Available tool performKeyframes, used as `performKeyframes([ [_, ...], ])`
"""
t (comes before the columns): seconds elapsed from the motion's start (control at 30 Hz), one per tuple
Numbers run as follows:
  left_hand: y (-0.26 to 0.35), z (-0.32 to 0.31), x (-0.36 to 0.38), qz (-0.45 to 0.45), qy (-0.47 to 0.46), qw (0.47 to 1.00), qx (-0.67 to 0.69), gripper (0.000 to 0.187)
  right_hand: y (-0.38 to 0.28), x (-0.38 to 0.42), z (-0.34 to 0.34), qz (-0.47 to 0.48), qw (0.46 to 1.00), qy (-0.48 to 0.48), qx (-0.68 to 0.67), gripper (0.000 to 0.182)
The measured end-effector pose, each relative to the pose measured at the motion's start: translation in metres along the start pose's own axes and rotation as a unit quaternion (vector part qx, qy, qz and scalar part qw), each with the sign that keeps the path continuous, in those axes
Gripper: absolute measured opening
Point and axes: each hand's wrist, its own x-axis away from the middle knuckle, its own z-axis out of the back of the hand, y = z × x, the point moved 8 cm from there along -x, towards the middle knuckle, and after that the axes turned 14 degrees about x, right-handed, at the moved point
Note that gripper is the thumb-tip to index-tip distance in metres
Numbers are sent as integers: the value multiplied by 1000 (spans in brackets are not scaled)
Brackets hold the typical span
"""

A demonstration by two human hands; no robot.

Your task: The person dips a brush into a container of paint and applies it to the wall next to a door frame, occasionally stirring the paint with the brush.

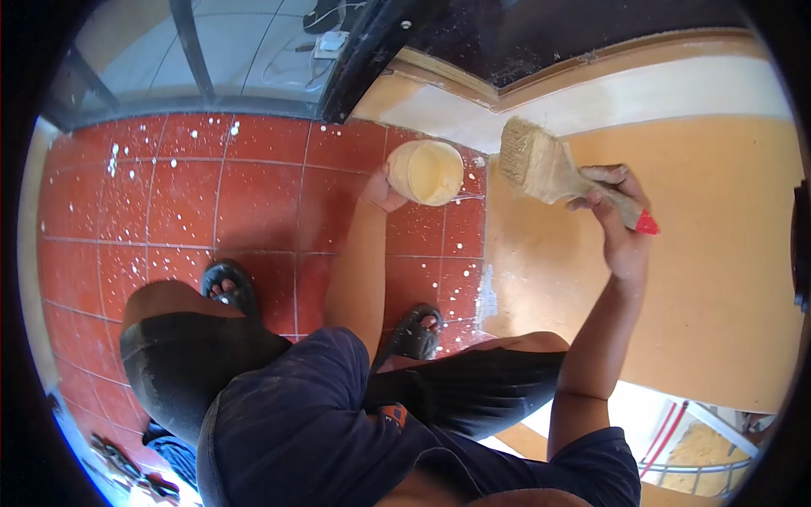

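My left hand (384, 191) is closed around the side of a small tub of cream-coloured paint (411, 171), held above the red floor tiles with its mouth facing me. Paint coats the inside of the tub. In my right hand (615, 196) is a wide paintbrush (549, 165), gripped by its handle, which ends in a red tip. The bristles point up and left, in front of the wall and apart from the tub. Paint is smeared over the brush and its handle.
A yellow-orange wall (710, 253) with a pale upper band stands on the right. White paint drops dot the red tiled floor (262, 198). At the top are a dark door frame (372, 63) and a white power socket (330, 44). Dark cloth (173, 452) lies at lower left.
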Motion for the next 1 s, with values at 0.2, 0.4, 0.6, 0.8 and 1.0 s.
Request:
performKeyframes([
  [0.2,-31,27,26,34,97,994,-23,83,76,16,-25,-105,989,60,-87,16],
  [0.4,-38,43,32,38,118,991,-44,84,77,15,-53,-35,995,-74,58,20],
  [0.6,-14,44,32,36,105,991,-79,94,105,-3,-73,-10,997,-46,-55,26],
  [0.8,8,48,52,15,160,979,-125,102,124,-11,-97,-16,990,-113,-81,22],
  [1.0,7,45,80,24,151,978,-142,103,124,5,-109,-5,985,-157,-68,24],
])
